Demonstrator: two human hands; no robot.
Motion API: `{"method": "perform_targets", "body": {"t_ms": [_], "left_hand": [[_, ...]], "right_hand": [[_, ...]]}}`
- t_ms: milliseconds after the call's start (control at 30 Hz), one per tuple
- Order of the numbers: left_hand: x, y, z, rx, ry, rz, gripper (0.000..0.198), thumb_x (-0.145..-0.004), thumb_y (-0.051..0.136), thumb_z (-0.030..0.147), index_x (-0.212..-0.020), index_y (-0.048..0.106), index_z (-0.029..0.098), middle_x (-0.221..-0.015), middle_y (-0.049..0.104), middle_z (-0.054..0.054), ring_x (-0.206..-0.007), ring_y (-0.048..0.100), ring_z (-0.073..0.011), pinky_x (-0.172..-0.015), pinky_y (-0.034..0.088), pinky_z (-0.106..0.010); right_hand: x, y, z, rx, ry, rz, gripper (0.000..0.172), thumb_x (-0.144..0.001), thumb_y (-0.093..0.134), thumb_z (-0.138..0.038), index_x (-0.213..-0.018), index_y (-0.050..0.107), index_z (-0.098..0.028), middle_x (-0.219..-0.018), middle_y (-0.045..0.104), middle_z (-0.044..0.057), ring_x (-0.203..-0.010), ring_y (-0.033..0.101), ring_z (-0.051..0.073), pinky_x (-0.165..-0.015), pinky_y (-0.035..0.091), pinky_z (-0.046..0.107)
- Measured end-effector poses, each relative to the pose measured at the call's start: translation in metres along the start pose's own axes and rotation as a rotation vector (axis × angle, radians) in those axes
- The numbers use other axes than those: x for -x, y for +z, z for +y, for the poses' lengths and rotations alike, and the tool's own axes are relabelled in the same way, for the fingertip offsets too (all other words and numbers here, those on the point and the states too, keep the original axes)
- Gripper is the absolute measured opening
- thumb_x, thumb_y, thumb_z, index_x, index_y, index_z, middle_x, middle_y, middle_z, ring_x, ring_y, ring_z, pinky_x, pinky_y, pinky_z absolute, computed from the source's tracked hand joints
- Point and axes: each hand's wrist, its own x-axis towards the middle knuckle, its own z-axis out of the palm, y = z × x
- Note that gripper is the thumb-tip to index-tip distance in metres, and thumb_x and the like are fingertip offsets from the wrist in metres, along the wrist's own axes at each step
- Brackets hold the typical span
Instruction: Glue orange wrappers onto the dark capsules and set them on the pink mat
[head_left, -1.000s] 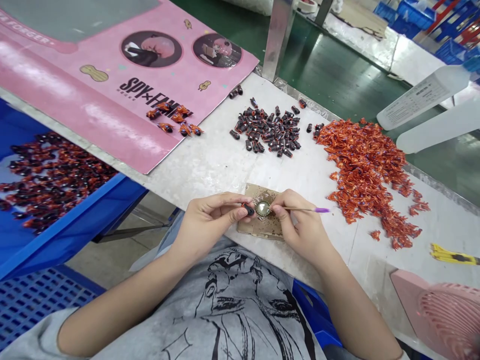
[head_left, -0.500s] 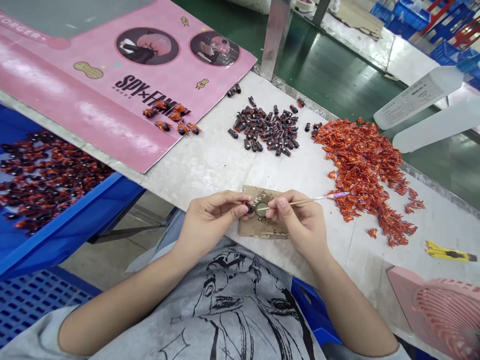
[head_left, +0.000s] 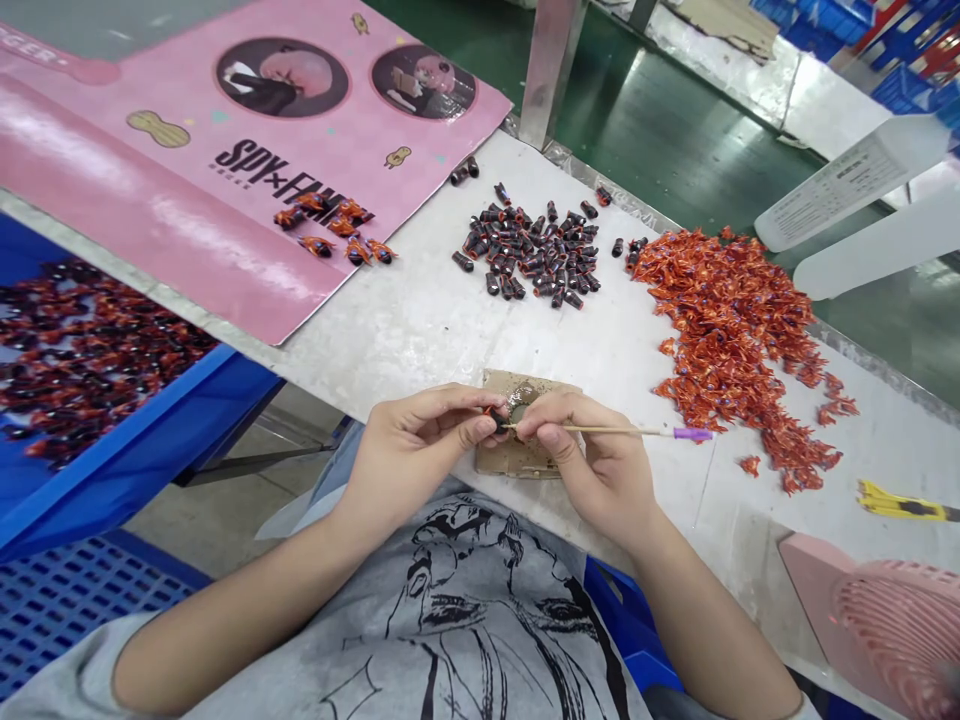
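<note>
Your left hand (head_left: 416,450) pinches a small dark piece with an orange end (head_left: 495,418), thumb and fingertips closed firmly on it, just above a scrap of cardboard (head_left: 510,460). Your fingers partly hide a round, shiny dab (head_left: 517,412) on the cardboard, and you can't tell what it is. Your right hand (head_left: 592,460) is closed on a thin wooden stick (head_left: 600,430), its tip beside the piece and its purple end pointing away; holding it near the tip seems to favor fine control. The cardboard appears to keep the dab off the white table (head_left: 390,340). Beyond the cardboard lie dark capsules (head_left: 525,250), with orange wrappers (head_left: 727,340) further right, likely heaped apart for easy reach. Beyond it to the left, dark-and-orange pieces (head_left: 330,228) rest on a pink printed board (head_left: 225,150), and more fill a blue crate (head_left: 150,450), seemingly kept separate from the loose parts. A yellow utility knife (head_left: 900,503) and a pink fan (head_left: 892,620) sit right of the cardboard.
</note>
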Motion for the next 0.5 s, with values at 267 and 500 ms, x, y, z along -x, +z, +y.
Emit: {"method": "perform_targets", "body": {"t_ms": [267,500], "left_hand": [[-0.002,-0.004,0.001,0.055,-0.033,0.038,0.018,-0.066,0.088,0.031,-0.079,0.081,0.022,-0.079,0.080,-0.003,-0.066,0.073,-0.0170,-0.070,0.064,-0.030],[-0.002,-0.006,0.002,0.055,-0.029,0.035,0.019,-0.066,0.088,0.033,-0.079,0.081,0.023,-0.082,0.081,-0.003,-0.071,0.074,-0.0189,-0.072,0.065,-0.031]], "right_hand": [[-0.002,-0.016,0.003,0.175,0.018,-0.067,0.020,-0.100,0.049,-0.022,-0.088,0.065,-0.020,-0.085,0.072,0.005,-0.081,0.067,0.017,-0.074,0.051,0.031],[-0.001,-0.013,0.012,0.423,0.051,-0.101,0.022,-0.095,0.049,-0.019,-0.079,0.064,-0.018,-0.075,0.071,0.006,-0.071,0.065,0.018,-0.069,0.049,0.032]]}}
